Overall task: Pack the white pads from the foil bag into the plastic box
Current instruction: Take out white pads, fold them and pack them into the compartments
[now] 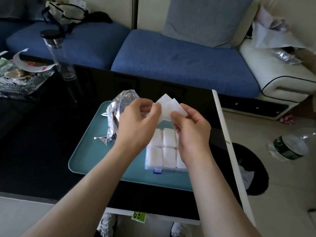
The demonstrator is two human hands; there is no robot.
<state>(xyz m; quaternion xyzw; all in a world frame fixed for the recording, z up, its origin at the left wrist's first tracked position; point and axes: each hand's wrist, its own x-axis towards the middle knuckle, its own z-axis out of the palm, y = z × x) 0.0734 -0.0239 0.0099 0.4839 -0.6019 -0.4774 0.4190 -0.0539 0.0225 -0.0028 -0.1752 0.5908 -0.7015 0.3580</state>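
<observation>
Pinches fanned white pads (166,106) in left hand (136,120) and right hand (191,129) above plastic box (150,166); next needs squaring, seating.

Illumination is soft, diffuse daylight with no hard-edged shadows. The right side is brightest: the pale floor (290,194) and the cream sofa arm (273,69) sit close to washed out. The black table (42,151) goes nearly featureless toward its left edge and carries faint reflections near its far edge. The foil bag (123,100) shows small specular glints. The white pads (168,139) lose surface texture. Wide-angle distortion bows the table's right edge. Overall focus is slightly soft.
</observation>
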